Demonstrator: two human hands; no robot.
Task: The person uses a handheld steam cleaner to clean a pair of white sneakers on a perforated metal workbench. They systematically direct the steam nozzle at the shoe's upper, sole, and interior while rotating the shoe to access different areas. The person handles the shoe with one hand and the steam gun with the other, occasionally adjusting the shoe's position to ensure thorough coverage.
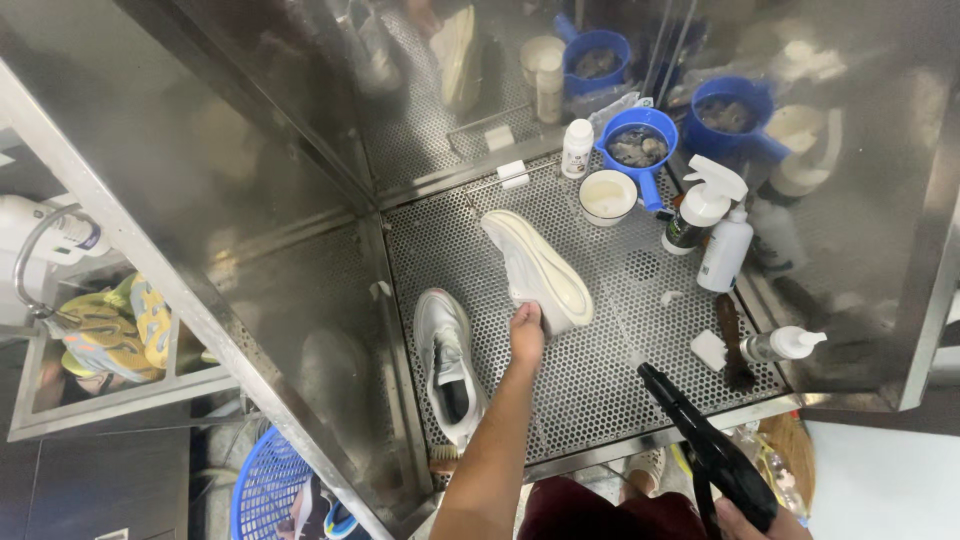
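Two white sneakers are occupying the perforated steel tray (600,370) of a stainless wash cabinet. One, the held sneaker (535,268), is being tipped on its side with its pale sole facing up, near the tray's middle; the left hand (526,330) is gripping it at the heel end, fingers curled closed around the edge. The second sneaker (448,362) is lying upright just to the left, toe pointing away, close beside the held one but apart from it. The right hand (755,520) is showing only at the bottom edge, wrapped around the grip of a black spray gun (705,445) whose nozzle is pointing toward the tray.

Along the back and right side are standing: a blue scoop (640,145) with dark contents, a white bowl (607,195), a small white bottle (577,148), a trigger spray bottle (700,205), a tall white bottle (726,250), and a dark brush (732,340). A blue basket (265,490) is sitting below left.
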